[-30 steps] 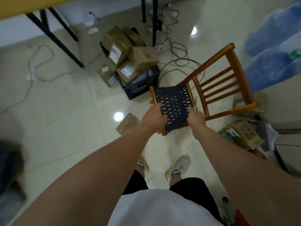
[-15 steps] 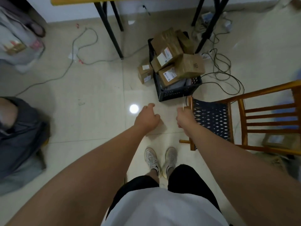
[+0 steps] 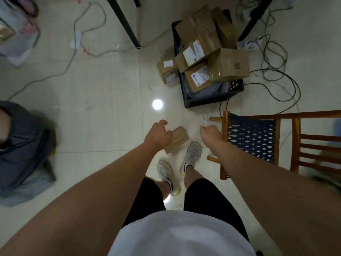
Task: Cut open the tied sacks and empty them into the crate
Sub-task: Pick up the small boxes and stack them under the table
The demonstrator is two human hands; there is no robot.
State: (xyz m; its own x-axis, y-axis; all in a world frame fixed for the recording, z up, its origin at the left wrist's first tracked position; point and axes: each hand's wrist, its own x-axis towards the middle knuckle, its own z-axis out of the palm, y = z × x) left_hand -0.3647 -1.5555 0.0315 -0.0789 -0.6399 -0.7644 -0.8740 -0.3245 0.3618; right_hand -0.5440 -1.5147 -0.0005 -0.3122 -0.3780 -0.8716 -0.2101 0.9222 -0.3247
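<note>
Ahead of hands (image 3: pixel 184 134), crate (image 3: pixel 212 97) (pkgs piled), apart

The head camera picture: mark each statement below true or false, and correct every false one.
1. The black crate holds cardboard boxes. True.
2. The wooden chair stands left of the person's feet. False: it stands to their right.
3. The right hand holds a thin pale stick. True.
4. The left hand grips the chair. False: it hangs clear of it, above a small box on the floor.
5. The crate sits on the chair. False: it rests on the floor.
</note>
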